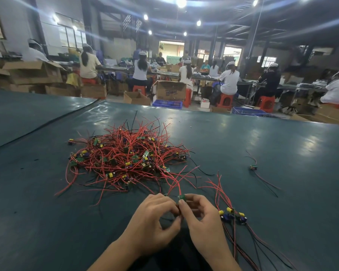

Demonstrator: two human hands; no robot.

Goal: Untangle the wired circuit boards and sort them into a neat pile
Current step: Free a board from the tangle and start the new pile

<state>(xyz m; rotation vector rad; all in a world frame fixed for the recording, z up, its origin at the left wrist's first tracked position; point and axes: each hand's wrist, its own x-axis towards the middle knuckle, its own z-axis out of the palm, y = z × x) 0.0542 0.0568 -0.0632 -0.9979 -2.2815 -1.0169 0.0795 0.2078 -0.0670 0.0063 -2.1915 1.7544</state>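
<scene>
Your dark green tabletop [262, 137] carries everything. The tangled heap [125, 155] of red and black wires and small circuit boards sits mid-table, left of centre, well back from the near edge. By the near edge, on your right, a small sorted pile [233, 214] lies with its boards bunched together and its wires trailing toward you. Your left hand [151, 222] and right hand [202, 220] meet just left of that pile. Farther right, a lone board [253, 167] lies apart from the rest. Your right thumb and forefinger pinch one green board [182, 197]; your left fingers curl in and close on its lower part. Its red wires run back to the heap.
</scene>
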